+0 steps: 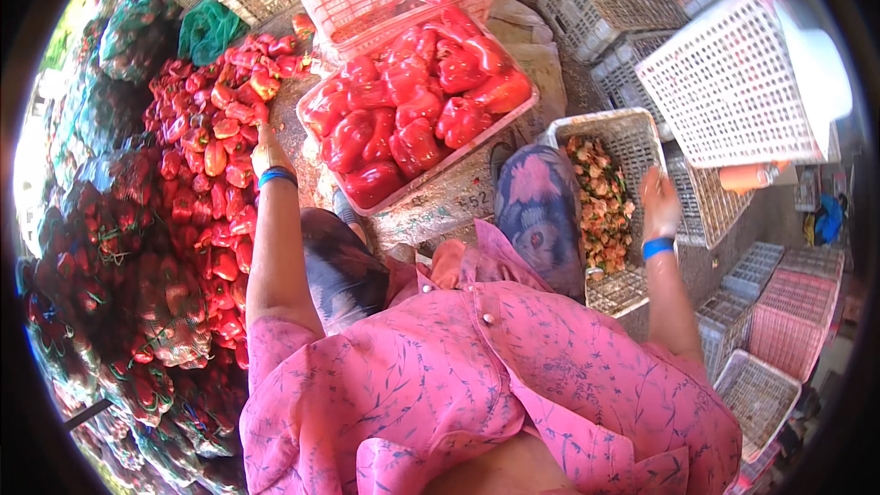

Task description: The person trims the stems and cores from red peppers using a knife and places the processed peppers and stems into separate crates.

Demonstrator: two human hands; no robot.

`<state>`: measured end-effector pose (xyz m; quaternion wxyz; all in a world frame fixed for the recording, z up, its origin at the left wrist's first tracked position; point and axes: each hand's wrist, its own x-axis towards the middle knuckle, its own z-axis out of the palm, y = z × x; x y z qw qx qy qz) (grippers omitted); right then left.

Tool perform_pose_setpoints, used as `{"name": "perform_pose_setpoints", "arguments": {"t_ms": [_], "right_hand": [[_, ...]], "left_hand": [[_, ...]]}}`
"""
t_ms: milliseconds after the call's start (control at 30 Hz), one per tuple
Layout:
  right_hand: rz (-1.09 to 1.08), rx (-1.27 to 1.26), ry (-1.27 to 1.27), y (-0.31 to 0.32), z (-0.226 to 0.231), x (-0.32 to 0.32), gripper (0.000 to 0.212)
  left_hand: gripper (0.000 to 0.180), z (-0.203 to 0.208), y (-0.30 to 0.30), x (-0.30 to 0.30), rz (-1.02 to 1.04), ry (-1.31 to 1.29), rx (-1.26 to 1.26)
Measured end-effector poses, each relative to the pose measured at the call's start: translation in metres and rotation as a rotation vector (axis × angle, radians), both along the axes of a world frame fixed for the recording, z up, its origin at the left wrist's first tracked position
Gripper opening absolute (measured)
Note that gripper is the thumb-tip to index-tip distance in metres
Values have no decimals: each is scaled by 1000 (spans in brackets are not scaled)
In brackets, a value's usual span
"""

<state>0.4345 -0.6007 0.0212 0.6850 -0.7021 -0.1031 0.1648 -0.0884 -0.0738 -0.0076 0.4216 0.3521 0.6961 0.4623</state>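
My left hand (269,154), with a blue band at its wrist, reaches into a large heap of loose red bell peppers (220,188) on the left. Its fingers are closed at a pepper there, partly hidden by the back of the hand. My right hand (658,206), also blue-banded, hangs over the right rim of a pale plastic crate (616,295) beside my knee. In this crate lie many cut pepper cores (600,206) with green stems. The right fingers are curled, and what they hold does not show. Between my knees stands a crate heaped with red bell peppers (412,115).
Filled net sacks of peppers (137,247) are stacked along the left. A pink crate (357,14) stands beyond the full one. Stacked crates (605,5), a tilted white crate (733,78) and more crates (793,312) occupy the right. A green net (209,32) lies at the back left.
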Motion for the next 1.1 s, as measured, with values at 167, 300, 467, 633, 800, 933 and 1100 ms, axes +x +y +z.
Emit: {"name": "perform_pose_setpoints", "arguments": {"t_ms": [167,300,467,633,800,933,1100], "right_hand": [[392,-96,-202,223,49,10,36],[735,-346,-756,386,21,-4,42],[821,-594,-853,509,-88,2,44],[989,-818,-1052,553,-101,-53,40],[1015,-615,-399,552,-85,-61,40],[722,-443,-1174,528,-88,-27,56],[806,-699,-1314,477,-108,-7,65]], "left_hand": [[101,-42,7,-18,-308,-106,-606],[97,-84,5,-36,-405,-170,-739],[78,-98,27,0,-386,-199,-616],[60,-115,28,34,-214,-617,-358],[72,-133,27,23,-247,-702,-342],[66,-89,10,32,-374,57,-213],[69,-55,12,53,-569,907,567]]}}
